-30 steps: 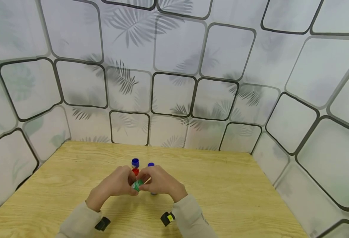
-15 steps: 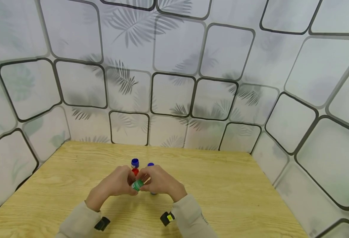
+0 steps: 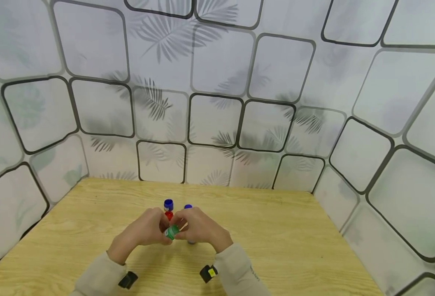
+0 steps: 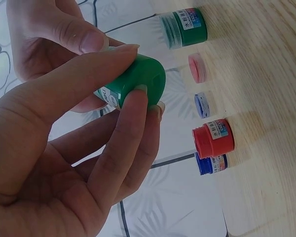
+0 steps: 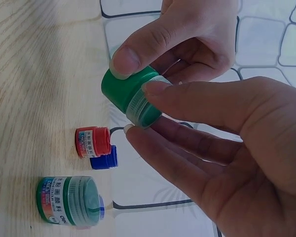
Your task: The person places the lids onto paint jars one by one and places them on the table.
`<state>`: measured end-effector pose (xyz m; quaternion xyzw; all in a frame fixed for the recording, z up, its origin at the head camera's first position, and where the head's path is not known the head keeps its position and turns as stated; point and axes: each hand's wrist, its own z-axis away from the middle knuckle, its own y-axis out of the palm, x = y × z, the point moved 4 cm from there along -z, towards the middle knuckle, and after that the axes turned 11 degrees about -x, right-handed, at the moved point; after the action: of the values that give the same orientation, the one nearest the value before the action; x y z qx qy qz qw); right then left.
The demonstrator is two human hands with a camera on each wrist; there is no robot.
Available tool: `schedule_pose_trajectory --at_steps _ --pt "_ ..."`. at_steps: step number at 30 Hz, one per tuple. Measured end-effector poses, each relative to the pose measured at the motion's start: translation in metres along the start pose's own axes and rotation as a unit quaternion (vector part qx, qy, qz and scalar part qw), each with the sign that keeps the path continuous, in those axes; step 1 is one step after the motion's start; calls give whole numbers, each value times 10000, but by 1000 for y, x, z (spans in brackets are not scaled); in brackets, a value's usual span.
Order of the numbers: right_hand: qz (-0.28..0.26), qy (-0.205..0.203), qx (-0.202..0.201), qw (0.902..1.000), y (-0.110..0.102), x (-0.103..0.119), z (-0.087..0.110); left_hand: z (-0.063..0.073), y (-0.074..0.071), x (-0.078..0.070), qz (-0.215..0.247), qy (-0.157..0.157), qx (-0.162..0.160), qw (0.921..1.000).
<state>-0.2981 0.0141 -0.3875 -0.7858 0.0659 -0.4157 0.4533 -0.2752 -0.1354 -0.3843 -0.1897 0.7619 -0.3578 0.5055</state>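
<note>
A small green paint jar (image 5: 126, 89) is held tilted above the table between both hands. My left hand (image 3: 148, 227) grips its green body between thumb and fingers. On the jar's clear screw lid (image 5: 145, 109), the thumb and fingers of my right hand (image 3: 200, 227) pinch from the other side. The lid sits on the jar's neck. Beyond the hands stand a red paint jar (image 4: 214, 138) and a blue paint jar (image 4: 212, 164), both without lids. A second green paint jar (image 5: 66, 201) stands upright with its clear lid on.
A red-tinted lid (image 4: 197, 68) and a blue-tinted lid (image 4: 202, 105) lie on the wooden table (image 3: 276, 238) between the standing jars. Patterned cloth walls (image 3: 217, 119) enclose the table at the back and sides.
The head view has tipped up slightly, so everything sits a little lower in it. Both hands keep their hold on the green paint jar, with hardly any visible movement.
</note>
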Motion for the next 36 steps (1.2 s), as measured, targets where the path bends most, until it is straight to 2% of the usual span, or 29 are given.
schedule_pose_trajectory --at_steps 25,36 --pt "86 157 78 9998 0 -3 -1 -3 0 2 9 98 17 10000" --pt "171 206 67 9996 -1 -3 0 -3 -1 2 -60 7 16 10000"
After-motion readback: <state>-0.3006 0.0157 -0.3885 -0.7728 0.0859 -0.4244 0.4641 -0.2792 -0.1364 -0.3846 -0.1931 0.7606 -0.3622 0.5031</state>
